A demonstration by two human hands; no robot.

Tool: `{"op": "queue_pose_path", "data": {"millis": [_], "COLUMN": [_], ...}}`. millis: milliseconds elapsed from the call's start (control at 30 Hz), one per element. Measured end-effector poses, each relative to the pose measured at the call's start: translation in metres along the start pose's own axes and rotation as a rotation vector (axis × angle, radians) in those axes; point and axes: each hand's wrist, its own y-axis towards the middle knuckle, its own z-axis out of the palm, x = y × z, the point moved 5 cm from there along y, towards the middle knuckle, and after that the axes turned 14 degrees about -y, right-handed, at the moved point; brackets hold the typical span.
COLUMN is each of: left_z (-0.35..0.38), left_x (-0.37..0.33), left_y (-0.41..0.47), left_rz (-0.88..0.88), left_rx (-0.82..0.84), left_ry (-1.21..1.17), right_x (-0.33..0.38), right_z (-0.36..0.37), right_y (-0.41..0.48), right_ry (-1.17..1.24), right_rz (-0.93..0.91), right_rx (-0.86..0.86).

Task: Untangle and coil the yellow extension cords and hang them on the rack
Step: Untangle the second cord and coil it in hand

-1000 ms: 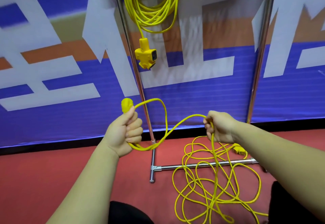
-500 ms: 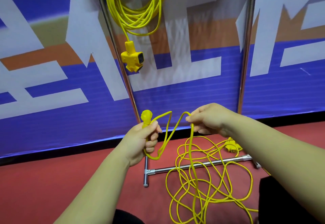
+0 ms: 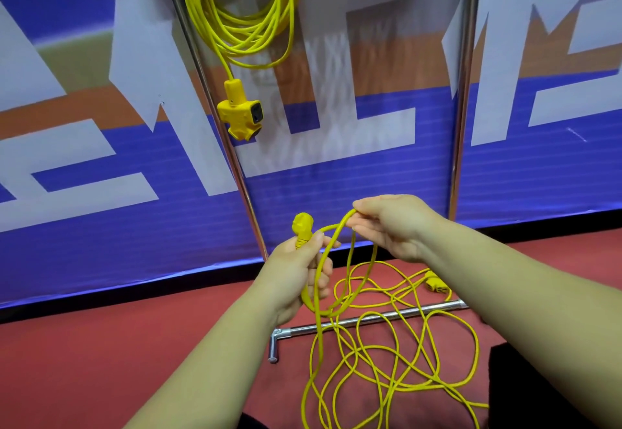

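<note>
Both hands are out in front of the rack (image 3: 462,92), low down by its left pole (image 3: 229,146). The left hand (image 3: 292,274) has its grip wrapped round the loose cord (image 3: 387,354) right under the plug (image 3: 303,226). The thumb sits against the plug's ribbed neck, and the plug pokes straight up out of the fist.

The right hand (image 3: 393,226) is just right of the plug. Its grip is narrow, pinching the top of a loop of that same cord between thumb and fingertips. The cord comes out the bottom of the left fist, swings under, climbs to that pinch, then drops toward the floor (image 3: 101,344). Looks like one turn so far, can't really tell if there's more.

The rest of the cord is a messy heap on the floor, lying across and in front of the rack's base bar (image 3: 370,319). Its other end (image 3: 436,285), a chunky yellow fitting, sits on the floor just behind the bar, right next to the right forearm.

Up on the rack, a second cord is already sorted. A coil (image 3: 242,25) hangs from the top near the left pole, with its socket block (image 3: 239,115) dangling below, right beside the pole. Behind the rack there's a blue, white and orange banner (image 3: 101,159).
</note>
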Motion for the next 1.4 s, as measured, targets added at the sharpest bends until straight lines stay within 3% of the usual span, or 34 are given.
{"op": "queue_pose_path", "data": {"millis": [233, 567, 767, 833, 933, 1000, 1067, 1167, 1267, 1400], "left_z": [-0.008, -0.017, -0.014, -0.015, -0.023, -0.033, -0.040, -0.045, -0.046, -0.051], "left_x": [-0.015, -0.022, -0.014, -0.015, -0.028, -0.038, -0.044, -0.049, -0.052, -0.055], "left_y": [0.001, -0.006, -0.011, -0.010, -0.005, -0.001, 0.001, 0.002, 0.003, 0.001], "left_rz": [0.012, 0.002, -0.148, -0.127, -0.005, 0.067, 0.118, 0.176, 0.221, 0.249], "left_rx": [-0.006, 0.020, 0.133, 0.111, 0.029, 0.000, -0.011, -0.034, -0.057, -0.116], "left_ry": [-0.063, -0.078, 0.041, 0.051, -0.146, -0.320, -0.456, -0.568, -0.626, -0.668], "right_x": [0.009, 0.010, 0.007, 0.002, -0.003, -0.014, -0.034, -0.070, -0.094, -0.100], "right_z": [-0.015, -0.007, -0.002, 0.002, 0.003, 0.008, 0.024, 0.053, 0.073, 0.078], "right_y": [0.002, -0.003, 0.000, 0.002, 0.001, 0.000, -0.005, -0.017, -0.020, -0.013], "right_ry": [-0.626, -1.044, -1.175, -1.157, -1.019, -0.942, -0.926, -1.071, -1.085, -0.977], "right_rz": [-0.264, -0.513, -0.611, -0.625, -0.593, -0.512, -0.416, -0.323, -0.285, -0.284], "right_rx": [0.013, 0.060, -0.056, -0.083, -0.137, -0.051, 0.176, 0.464, 0.550, 0.526]}}
